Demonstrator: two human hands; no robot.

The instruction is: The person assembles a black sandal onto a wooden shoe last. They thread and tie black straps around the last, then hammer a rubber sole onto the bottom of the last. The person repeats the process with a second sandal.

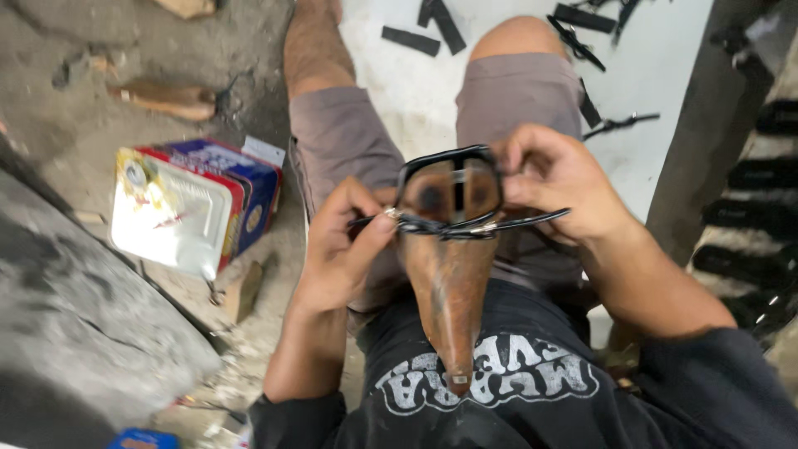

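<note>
Nearest the camera, a dark shirt [490, 391] with a pale print covers the person's chest. A brown wooden form [449, 291], narrow at the near end and widening away from the body, rests against the shirt and points up between the hands.

A black strap [453, 170] arches over the wide far end of the wooden form, and its thin black ends [465, 224] run crosswise just beneath, reaching out to both hands.

The left hand [341, 249] sits on the left side of the form, thumb and fingers closed in a pinch on the left end of the strap, where a small metal piece shows at the fingertips. The right hand [561, 183] sits on the right side, slightly farther out, fingers curled and pinching the strap's upper right edge; the strap's right end passes under this hand and projects past it. Both hands touch the strap; the form lies between them.

Beyond the hands, the person's knees in grey-brown shorts [349, 137] rest apart above a white sheet [665, 75] on the ground. Loose black strips [432, 29] lie scattered on the sheet's far part.

To the left, on the dirt floor, an open rectangular tin [191, 208] with a red and blue side lies well apart from the hands. A second wooden form [166, 98] lies farther left.
</note>
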